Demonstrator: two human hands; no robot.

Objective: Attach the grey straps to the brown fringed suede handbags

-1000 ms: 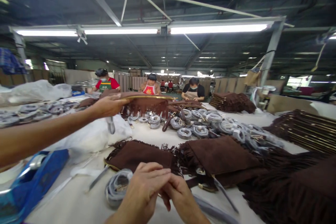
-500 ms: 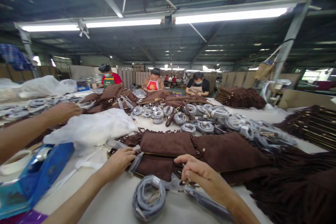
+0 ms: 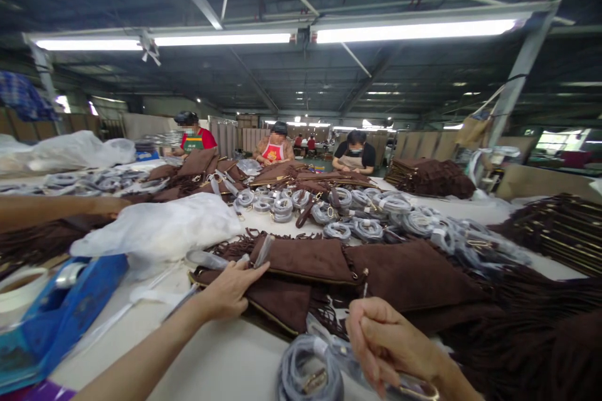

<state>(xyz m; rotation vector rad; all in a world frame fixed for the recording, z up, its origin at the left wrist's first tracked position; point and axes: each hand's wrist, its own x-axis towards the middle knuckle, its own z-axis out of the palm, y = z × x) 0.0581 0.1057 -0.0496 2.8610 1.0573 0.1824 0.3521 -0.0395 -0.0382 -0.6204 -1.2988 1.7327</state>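
Note:
My left hand (image 3: 228, 291) rests on the left end of a brown fringed pouch (image 3: 301, 260), its index finger stretched along the fabric. A strip of clear plastic wrap (image 3: 263, 250) stands up just beyond that fingertip. A second brown pouch (image 3: 282, 301) lies partly beneath, nearer to me. My right hand (image 3: 388, 338) is closed with curled fingers around part of a grey strap in plastic; a gold clasp (image 3: 418, 387) shows below the palm. The strap's coiled part (image 3: 310, 369) lies on the table just left of this hand.
Many wrapped strap coils (image 3: 369, 229) lie behind the pouches. A white plastic bag (image 3: 162, 225) and a blue tape dispenser (image 3: 70, 313) are on the left, where a co-worker's arm (image 3: 61, 212) reaches in. Brown fringed bags (image 3: 559, 232) are stacked right. Several people work beyond.
My right hand has moved right and nearer to me, and the strap coil has shifted right with it. My left hand has moved slightly right onto the pouch. The co-worker's arm has drawn back left.

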